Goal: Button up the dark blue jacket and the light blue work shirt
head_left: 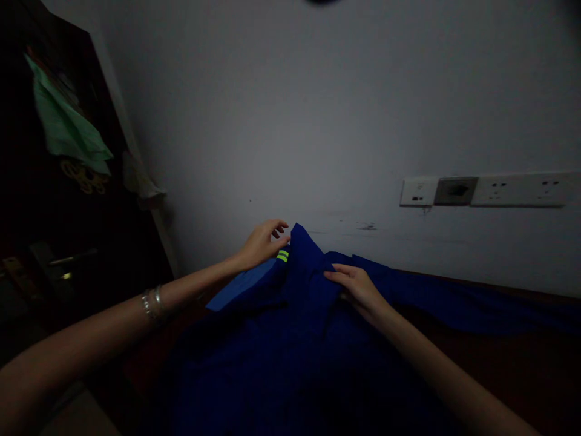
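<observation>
A dark blue jacket (254,363) lies spread in front of me, with one long sleeve (436,300) reaching to the right along the wall. A lighter blue panel (247,281) and a small yellow-green stripe (282,255) show at its left. My right hand (356,287) pinches the cloth between thumb and fingers, beside a raised, pointed fold that looks like the collar. Just left of that point is my left hand (265,242), its fingers apart and slightly bent. Its thumb is close to the fold; whether it touches cannot be made out.
Behind the jacket rises a grey wall (290,133) with a row of sockets (517,191) at the right. To the left stands a dark door (27,200) with a handle (72,258) and a hanging green cloth (68,124). The room is dim.
</observation>
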`<state>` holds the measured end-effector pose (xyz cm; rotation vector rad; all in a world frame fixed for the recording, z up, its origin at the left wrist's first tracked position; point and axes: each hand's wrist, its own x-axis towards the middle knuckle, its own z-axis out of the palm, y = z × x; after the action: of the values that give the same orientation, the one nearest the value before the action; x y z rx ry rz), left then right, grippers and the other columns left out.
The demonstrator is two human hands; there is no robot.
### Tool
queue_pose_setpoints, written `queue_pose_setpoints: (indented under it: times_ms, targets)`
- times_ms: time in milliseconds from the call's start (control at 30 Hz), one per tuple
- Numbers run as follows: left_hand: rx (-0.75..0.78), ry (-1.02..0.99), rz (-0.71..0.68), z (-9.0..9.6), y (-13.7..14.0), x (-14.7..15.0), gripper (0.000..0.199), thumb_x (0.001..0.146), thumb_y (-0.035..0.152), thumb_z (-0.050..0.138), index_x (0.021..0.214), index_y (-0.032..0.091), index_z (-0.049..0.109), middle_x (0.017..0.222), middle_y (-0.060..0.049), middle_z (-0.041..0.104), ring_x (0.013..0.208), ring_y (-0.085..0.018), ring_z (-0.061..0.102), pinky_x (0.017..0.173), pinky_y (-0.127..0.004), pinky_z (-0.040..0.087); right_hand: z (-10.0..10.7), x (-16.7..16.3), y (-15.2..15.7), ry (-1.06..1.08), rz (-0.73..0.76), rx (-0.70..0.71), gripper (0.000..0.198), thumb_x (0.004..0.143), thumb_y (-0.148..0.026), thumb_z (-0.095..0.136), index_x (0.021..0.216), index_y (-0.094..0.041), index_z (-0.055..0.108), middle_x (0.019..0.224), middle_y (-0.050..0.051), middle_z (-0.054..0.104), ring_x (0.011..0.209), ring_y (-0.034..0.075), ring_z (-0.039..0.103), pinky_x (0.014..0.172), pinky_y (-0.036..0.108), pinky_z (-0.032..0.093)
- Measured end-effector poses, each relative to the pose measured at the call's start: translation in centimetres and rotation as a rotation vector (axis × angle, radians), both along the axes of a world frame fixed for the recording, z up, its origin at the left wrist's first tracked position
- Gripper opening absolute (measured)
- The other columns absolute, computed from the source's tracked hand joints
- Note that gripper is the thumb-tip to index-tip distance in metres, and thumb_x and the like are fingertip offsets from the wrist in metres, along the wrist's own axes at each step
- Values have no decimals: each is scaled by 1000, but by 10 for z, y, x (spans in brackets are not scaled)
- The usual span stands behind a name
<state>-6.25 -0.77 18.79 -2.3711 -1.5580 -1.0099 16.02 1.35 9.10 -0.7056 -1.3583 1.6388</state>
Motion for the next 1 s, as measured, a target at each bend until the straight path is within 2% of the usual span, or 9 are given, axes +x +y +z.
queue_pose_setpoints:
  times_ms: [100,200,300,400,567,667,800,900,1000]
  targets:
    - [200,388,-164,-12,-29,12,31,84,36,48,105,14,54,101,-11,58,95,-20,54,80,-34,46,-1,4,5,83,-16,-81,25,62,-27,71,82,-14,66,76,4,68,64,13,61,63,24,49]
    - [339,779,-355,-32,-54,30,33,84,36,47,109,15,53,110,-14,57,104,-25,51,84,-39,44,-4,6,7,170,-12,-131,20,62,-26,71,78,-16,64,73,2,67,65,12,60,67,25,50]
    - [429,919,-412,-51,-66,42,29,86,30,45,110,15,53,110,-13,58,103,-25,53,81,-37,45,-7,6,7,214,-19,-148,20,61,-26,72,76,-17,63,73,1,67,66,12,60,66,24,49]
    - [455,925,-406,-61,-63,42,24,86,19,44,106,14,55,106,-11,60,98,-23,55,78,-35,46,-10,8,7,223,-7,-141,21,61,-26,72,78,-16,63,78,2,67,71,14,61,68,25,49]
    - [323,757,-454,-60,-48,31,19,86,18,43,97,15,59,94,-10,63,89,-19,57,73,-32,47,-15,15,13,204,-25,-135,22,63,-27,70,81,-15,63,82,4,66,73,15,60,71,28,51]
    - [155,486,-471,-60,-42,27,19,85,16,44,95,14,60,94,-11,63,91,-17,57,77,-32,47,-20,19,17,159,-57,-149,22,63,-26,70,82,-15,64,83,5,66,74,15,61,71,28,52]
    - [-157,72,-457,-61,-36,25,18,83,18,48,94,16,63,95,-7,66,91,-14,60,82,-30,46,-31,30,17,66,-33,-205,21,63,-27,71,79,-16,64,82,5,67,74,15,62,70,30,54]
    - [-380,-110,-368,-63,-31,27,15,80,21,53,88,16,65,87,-4,68,81,-12,61,78,-27,46,-39,48,14,-167,59,-230,29,68,-42,66,74,-14,66,75,8,68,65,15,63,63,30,55]
    - [-510,-254,-307,-66,-27,31,14,78,25,57,80,16,66,78,-2,67,72,-11,58,69,-24,44,-41,70,12,-499,221,-140,43,70,-54,59,68,-12,68,70,13,68,58,17,64,51,26,51]
